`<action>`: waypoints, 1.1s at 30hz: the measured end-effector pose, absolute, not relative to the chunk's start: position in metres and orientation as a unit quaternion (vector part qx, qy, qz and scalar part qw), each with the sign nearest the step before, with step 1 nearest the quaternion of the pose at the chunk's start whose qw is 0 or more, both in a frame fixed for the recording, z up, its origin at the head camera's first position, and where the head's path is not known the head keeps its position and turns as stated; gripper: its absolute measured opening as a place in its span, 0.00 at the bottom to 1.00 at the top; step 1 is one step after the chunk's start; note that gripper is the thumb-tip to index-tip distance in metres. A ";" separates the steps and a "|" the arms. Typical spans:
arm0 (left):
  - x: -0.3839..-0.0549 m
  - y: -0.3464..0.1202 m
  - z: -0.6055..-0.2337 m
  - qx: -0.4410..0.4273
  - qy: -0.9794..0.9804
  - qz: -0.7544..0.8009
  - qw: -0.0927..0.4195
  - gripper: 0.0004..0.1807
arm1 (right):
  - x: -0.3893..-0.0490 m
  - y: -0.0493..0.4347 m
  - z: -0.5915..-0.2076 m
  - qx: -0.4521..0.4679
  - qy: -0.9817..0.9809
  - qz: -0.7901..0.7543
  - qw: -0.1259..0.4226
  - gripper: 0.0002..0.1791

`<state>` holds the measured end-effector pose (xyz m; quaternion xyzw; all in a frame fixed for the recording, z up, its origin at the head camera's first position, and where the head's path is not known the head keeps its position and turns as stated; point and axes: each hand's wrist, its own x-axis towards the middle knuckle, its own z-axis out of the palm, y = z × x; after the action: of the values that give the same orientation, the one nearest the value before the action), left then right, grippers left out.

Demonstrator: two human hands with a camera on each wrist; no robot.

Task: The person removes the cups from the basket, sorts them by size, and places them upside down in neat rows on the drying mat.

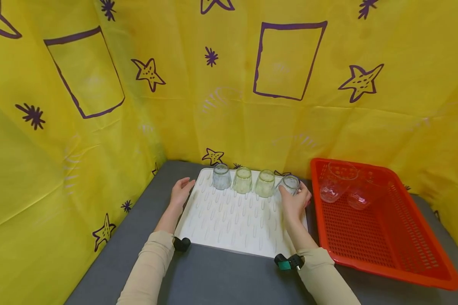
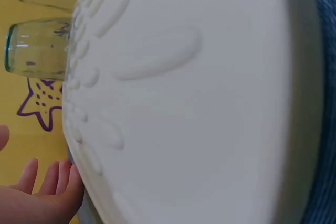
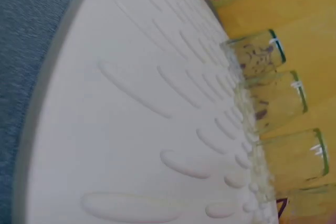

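Glass tumbler [image 1: 291, 182], rightmost of 4 at far edge of white ridged tray [image 1: 229, 222], long axis approx. vertical; R hand [image 1: 294, 204], nearer, grips it; L hand [image 1: 180, 193] relaxed, near tray's L edge.

Row of four tumblers [image 1: 265, 184] at the back of the tray [image 1: 229, 224], glassware [image 1: 330, 191] in the basket [image 1: 356, 233] to its right

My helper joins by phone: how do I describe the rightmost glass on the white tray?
Find the white tray left of the red basket. Four glasses line its far edge; the rightmost glass, nearest the basket, is yours. Unlike its neighbours, it is held by the right hand.
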<state>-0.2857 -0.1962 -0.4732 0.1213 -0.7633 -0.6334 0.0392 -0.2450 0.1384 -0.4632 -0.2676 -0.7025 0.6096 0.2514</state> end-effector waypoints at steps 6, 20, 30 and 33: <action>-0.289 -0.196 -0.481 0.133 -0.771 -0.623 0.000 0.28 | -0.254 0.139 -0.471 -0.278 -0.715 0.584 0.265 0.37; -0.288 -0.193 -0.486 0.130 -0.781 -0.610 -0.014 0.29 | -0.261 0.142 -0.480 -0.280 -0.737 0.555 0.266 0.37; -0.285 -0.193 -0.488 0.135 -0.782 -0.608 -0.016 0.29 | -0.262 0.143 -0.478 -0.278 -0.743 0.548 0.264 0.38; -0.284 -0.194 -0.488 0.136 -0.778 -0.613 -0.013 0.28 | -0.260 0.138 -0.476 -0.275 -0.744 0.543 0.274 0.40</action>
<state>-0.2845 -0.1943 -0.4885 0.1355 -0.7785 -0.6127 -0.0125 -0.2603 0.1384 -0.4758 -0.2754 -0.7441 0.5434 0.2743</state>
